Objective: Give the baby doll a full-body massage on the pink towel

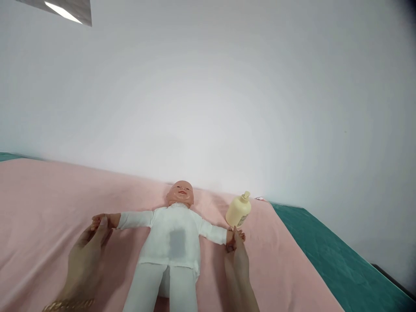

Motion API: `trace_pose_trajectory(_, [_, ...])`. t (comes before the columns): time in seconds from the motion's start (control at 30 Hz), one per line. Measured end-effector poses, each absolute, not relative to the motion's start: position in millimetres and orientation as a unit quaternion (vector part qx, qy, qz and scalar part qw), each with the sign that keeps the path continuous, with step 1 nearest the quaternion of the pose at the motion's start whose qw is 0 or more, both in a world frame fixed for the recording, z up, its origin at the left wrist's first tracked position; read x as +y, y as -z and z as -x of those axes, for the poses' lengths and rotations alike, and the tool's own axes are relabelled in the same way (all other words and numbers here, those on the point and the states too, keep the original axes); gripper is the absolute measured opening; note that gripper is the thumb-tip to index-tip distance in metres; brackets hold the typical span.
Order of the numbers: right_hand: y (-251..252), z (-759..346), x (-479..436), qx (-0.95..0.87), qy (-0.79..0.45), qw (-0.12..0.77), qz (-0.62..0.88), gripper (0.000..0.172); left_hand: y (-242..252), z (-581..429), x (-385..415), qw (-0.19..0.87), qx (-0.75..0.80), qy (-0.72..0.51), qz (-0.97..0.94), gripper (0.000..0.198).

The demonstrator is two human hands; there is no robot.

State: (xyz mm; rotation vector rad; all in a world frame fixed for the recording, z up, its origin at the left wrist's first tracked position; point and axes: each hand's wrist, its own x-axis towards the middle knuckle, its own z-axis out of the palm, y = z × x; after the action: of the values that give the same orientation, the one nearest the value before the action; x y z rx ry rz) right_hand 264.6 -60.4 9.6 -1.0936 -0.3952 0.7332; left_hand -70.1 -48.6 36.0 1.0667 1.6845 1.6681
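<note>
A baby doll in white clothes lies on its back on a pink blanket, arms spread wide, head toward the wall. My left hand grips the doll's outstretched hand at the left. My right hand is closed on the doll's other hand at the right. A gold bracelet shows on my left wrist. A pale yellow pump bottle stands tilted on the blanket just beyond my right hand, near the doll's arm.
The pink blanket covers a teal surface that shows at the right and far left. A plain white wall rises directly behind the doll's head. A ceiling light is at the top left.
</note>
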Motion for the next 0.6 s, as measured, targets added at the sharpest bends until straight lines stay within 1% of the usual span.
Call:
trace_pose_trajectory(0.07, [-27.5,-252.0,-66.9,-0.214,-0.332,0.766,0.507,0.044,-50.2,61.5,-51.9,0.291,0.673,-0.593,-0.333,0.046])
trace_pose_trajectory(0.13, [-40.7,-239.3,-72.5,-0.243,-0.313,0.757,0.52,0.049,-60.6,52.7,-54.8,0.291,0.676,-0.581,-0.348,0.044])
trace_pose_trajectory(0.2, [-45.9,-227.2,-77.3,-0.294,-0.282,0.746,0.526,0.047,-62.7,44.9,-57.0,0.271,0.655,-0.563,-0.425,0.04])
trace_pose_trajectory(0.27, [-43.7,-216.5,-81.7,-0.38,-0.246,0.724,0.521,0.04,-56.3,38.5,-57.9,0.243,0.623,-0.539,-0.512,0.033])
trace_pose_trajectory(0.33, [-37.9,-207.2,-85.7,-0.485,-0.209,0.682,0.506,0.03,-45.7,33.7,-56.8,0.191,0.55,-0.541,-0.607,0.026])
trace_pose_trajectory(0.4, [-32.9,-199.5,-88.7,-0.59,-0.161,0.633,0.476,0.025,-36.0,30.5,-53.8,0.113,0.436,-0.552,-0.702,0.022])
trace_pose_trajectory(0.5, [-31.3,-190.9,-90.6,-0.713,-0.072,0.566,0.406,0.034,-30.5,28.2,-48.3,0.01,0.311,-0.534,-0.786,0.028])
trace_pose_trajectory(0.6, [-33.5,-186.7,-89.9,-0.761,-0.016,0.523,0.384,0.044,-35.4,26.6,-46.1,-0.037,0.272,-0.508,-0.816,0.027])
